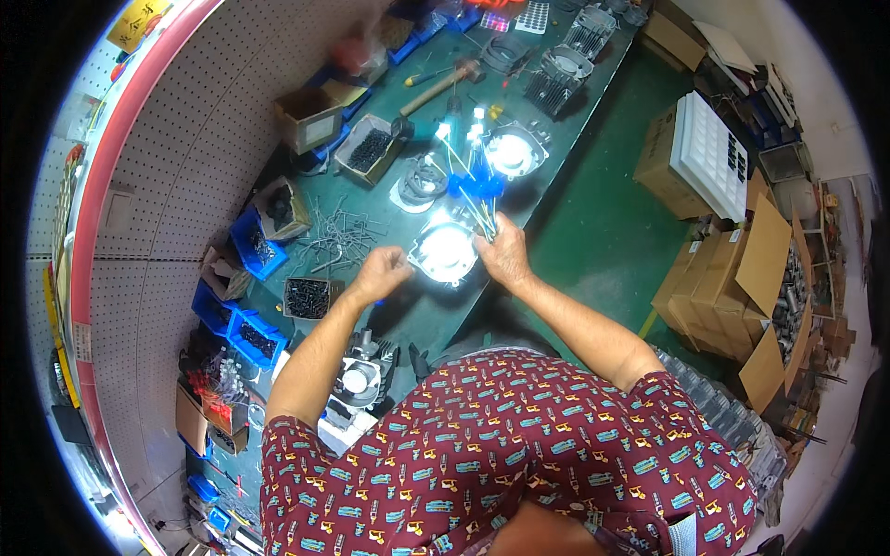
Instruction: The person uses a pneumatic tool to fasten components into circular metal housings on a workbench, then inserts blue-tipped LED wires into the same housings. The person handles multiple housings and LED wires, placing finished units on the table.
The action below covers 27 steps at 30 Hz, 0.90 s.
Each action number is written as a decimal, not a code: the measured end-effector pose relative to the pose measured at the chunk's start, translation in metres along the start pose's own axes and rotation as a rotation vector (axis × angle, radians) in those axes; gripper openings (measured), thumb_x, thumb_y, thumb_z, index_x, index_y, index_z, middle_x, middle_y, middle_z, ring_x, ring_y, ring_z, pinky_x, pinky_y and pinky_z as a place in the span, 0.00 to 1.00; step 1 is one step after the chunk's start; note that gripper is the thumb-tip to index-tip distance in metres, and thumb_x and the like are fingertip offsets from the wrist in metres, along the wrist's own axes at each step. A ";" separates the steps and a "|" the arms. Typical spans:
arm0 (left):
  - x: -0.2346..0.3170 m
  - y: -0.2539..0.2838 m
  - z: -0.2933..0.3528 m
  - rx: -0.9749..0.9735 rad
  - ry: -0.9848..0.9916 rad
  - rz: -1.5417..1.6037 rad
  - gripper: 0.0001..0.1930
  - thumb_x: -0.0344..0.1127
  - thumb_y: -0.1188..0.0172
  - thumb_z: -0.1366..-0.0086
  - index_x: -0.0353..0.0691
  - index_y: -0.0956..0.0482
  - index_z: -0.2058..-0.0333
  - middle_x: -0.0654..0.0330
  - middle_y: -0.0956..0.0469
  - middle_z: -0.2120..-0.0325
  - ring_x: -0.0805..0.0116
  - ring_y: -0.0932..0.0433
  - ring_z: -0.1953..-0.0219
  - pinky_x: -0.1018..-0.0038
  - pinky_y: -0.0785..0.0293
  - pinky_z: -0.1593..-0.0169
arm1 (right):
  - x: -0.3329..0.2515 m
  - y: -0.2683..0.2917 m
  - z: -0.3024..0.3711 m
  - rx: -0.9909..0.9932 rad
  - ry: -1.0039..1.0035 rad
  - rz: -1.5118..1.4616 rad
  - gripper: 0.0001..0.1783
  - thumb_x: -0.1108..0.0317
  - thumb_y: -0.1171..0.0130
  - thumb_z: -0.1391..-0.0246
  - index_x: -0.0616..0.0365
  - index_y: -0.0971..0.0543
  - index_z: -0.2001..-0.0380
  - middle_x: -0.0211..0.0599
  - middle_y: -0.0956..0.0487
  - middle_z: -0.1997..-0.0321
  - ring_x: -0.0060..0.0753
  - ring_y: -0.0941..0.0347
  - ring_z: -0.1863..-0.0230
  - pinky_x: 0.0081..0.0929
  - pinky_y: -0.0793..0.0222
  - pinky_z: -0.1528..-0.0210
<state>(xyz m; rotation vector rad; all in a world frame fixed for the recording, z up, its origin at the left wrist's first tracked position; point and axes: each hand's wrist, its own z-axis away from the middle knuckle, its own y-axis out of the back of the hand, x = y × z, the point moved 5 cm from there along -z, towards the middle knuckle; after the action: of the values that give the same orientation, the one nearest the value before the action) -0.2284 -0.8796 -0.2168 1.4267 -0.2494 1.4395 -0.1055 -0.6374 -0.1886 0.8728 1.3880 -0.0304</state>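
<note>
My right hand is closed round the lower ends of a bundle of wires, pale and yellowish, with blue pieces along it and white connectors at the far ends. Just below and left of the bundle lies a round metal housing, washed out by glare, on the green bench. Beside its left rim my left hand hovers with curled fingers; whatever sits between the fingertips is hidden. A second bright housing lies farther up the bench, and a coil of dark cable is left of it.
Loose metal rods lie left of my hands, near a box of black screws and blue bins. A hammer and finned motor housings are at the far end. Cartons stand on the floor at right.
</note>
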 end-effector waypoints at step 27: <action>-0.010 -0.003 0.001 -0.097 0.099 0.161 0.10 0.35 0.35 0.36 0.36 0.22 0.72 0.66 0.23 0.77 0.72 0.26 0.74 0.72 0.31 0.67 | -0.009 0.002 0.002 -0.029 -0.040 -0.033 0.13 0.69 0.34 0.53 0.64 0.24 0.66 0.56 0.21 0.68 0.63 0.23 0.61 0.50 0.28 0.57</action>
<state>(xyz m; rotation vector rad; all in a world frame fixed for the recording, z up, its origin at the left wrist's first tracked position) -0.2279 -0.8838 -0.2265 1.2761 -0.3732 1.6022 -0.1051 -0.6409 -0.1796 0.8216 1.3624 -0.0526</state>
